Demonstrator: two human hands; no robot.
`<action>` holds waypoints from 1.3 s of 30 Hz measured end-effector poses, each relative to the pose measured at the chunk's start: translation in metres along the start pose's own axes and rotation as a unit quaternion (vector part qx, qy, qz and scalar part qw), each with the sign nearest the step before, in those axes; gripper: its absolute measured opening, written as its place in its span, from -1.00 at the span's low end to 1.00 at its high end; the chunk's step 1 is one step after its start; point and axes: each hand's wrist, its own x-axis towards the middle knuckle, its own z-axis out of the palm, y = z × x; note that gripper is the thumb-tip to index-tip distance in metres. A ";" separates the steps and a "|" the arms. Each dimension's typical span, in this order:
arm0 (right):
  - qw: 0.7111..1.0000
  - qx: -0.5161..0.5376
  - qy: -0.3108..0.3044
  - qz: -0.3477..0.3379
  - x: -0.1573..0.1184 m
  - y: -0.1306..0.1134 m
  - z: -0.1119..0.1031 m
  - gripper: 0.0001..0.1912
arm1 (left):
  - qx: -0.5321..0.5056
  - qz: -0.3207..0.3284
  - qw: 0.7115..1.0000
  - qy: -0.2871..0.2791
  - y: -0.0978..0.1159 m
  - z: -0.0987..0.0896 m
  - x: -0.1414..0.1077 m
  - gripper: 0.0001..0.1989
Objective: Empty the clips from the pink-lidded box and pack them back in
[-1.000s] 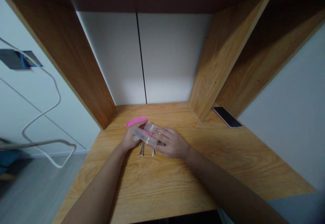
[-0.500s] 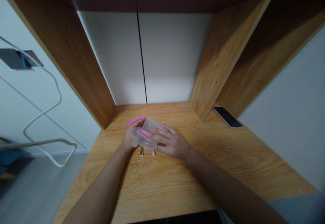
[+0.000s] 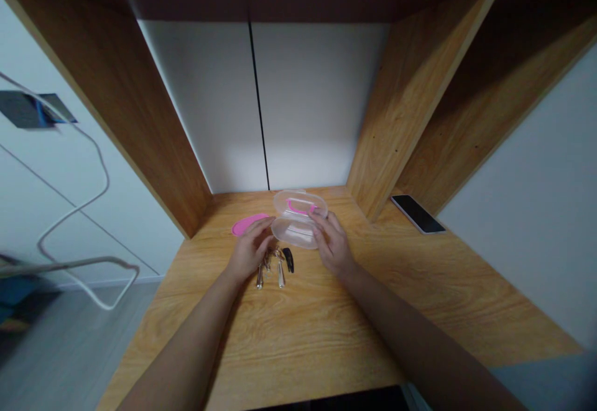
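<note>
A clear plastic case (image 3: 295,232) with a hinged lid (image 3: 282,199) and a pink handle (image 3: 298,207) stands open near the back of the tabletop. My right hand (image 3: 336,246) grips its right end, thumb at the base and fingers by the lid. At the left end, my left hand (image 3: 249,252) has its fingertips and thumb around the edge. Just in front of the case lies a cluster of small shiny metal pieces (image 3: 281,274) and a dark, narrow piece (image 3: 288,260); their kind is unclear. Behind my left hand, a flat pink oval piece (image 3: 247,224) is partly covered.
A phone (image 3: 418,214) lies at the right by the wooden divider (image 3: 396,125). Wooden side panels and a white back panel (image 3: 308,106) enclose the wooden tabletop (image 3: 298,336). A white cable (image 3: 105,168) hangs at the left.
The case has moved back and right, away from me, and turned so its open inside faces me. The metal pieces and dark piece are now uncovered, and more of the pink oval shows.
</note>
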 end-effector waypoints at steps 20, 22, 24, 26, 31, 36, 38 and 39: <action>0.992 -0.072 0.016 0.103 0.004 0.017 0.010 -0.51 | 0.066 -0.048 0.997 -0.013 0.001 0.012 0.001 -0.49; 0.989 -0.124 0.024 0.073 0.004 0.009 0.007 -0.58 | 0.066 -0.055 0.996 -0.014 -0.001 0.011 0.001 -0.50; 0.988 -0.147 0.002 0.037 0.005 0.001 0.005 -0.69 | 0.060 -0.062 0.996 -0.020 -0.002 0.011 0.002 -0.52; 0.988 -0.152 -0.030 0.012 0.006 -0.006 0.005 -0.76 | 0.048 -0.068 0.996 -0.024 -0.003 0.011 0.002 -0.54; 0.985 -0.158 -0.074 -0.013 0.005 -0.006 0.009 -0.78 | 0.025 -0.080 0.996 -0.005 -0.004 0.013 0.002 -0.57; 0.983 -0.120 -0.135 -0.029 0.001 0.007 0.009 -0.61 | 0.078 -0.069 0.994 0.011 -0.006 0.009 0.000 -0.47; 0.983 -0.096 -0.151 -0.042 0.000 0.009 0.010 -0.52 | 0.096 -0.060 0.993 0.013 -0.007 0.006 -0.001 -0.40; 0.983 -0.087 -0.155 -0.045 0.000 0.009 0.010 -0.49 | 0.100 -0.057 0.993 0.014 -0.007 0.004 -0.002 -0.37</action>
